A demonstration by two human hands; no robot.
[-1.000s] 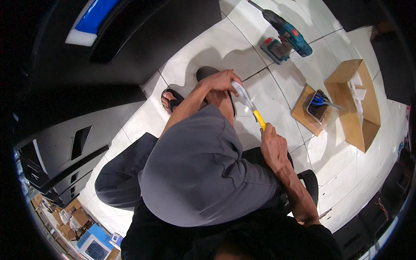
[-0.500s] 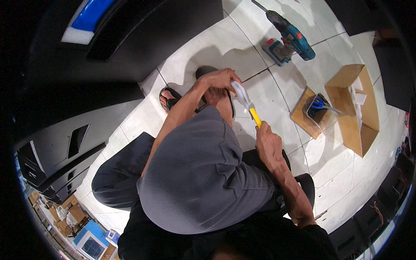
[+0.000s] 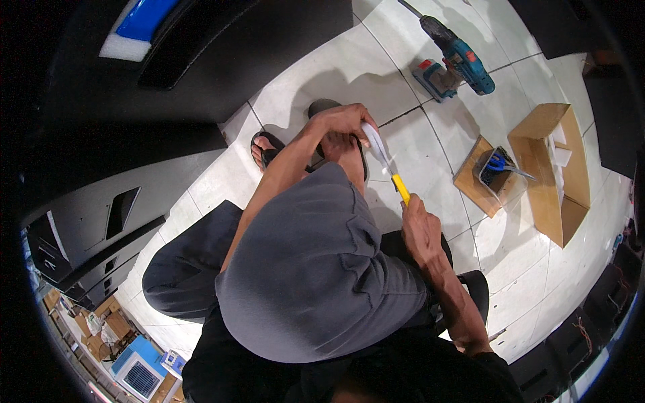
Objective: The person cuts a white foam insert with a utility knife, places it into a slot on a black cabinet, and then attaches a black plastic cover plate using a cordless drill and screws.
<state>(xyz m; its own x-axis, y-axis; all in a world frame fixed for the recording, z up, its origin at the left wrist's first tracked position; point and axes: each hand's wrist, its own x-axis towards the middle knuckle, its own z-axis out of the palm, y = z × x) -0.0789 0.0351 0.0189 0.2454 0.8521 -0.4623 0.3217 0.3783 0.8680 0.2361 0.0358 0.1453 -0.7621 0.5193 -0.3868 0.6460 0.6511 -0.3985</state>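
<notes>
My left hand (image 3: 346,121) is closed on a bent, whitish, flat piece (image 3: 374,141), holding it above my sandalled foot (image 3: 346,153). I cannot make out what that piece is. In my right hand (image 3: 422,225), the fingers wrap round a yellow-handled utility knife (image 3: 401,186) pointing up and left. The knife's front end meets or overlaps the lower end of the whitish piece, and a small pale bit shows there. Just where the blade touches is too small to tell.
A teal cordless drill (image 3: 463,66) lies on the white tiled floor (image 3: 376,74) ahead. To the right, blue-handled scissors (image 3: 496,161) rest in a clear container on a wooden board (image 3: 470,176), beside an open cardboard box (image 3: 571,211). Black cabinets (image 3: 168,178) stand at left.
My right hand and the utility knife have shifted slightly down and right in the picture, and a pale bit now shows near the blade. My left hand keeps its hold.
</notes>
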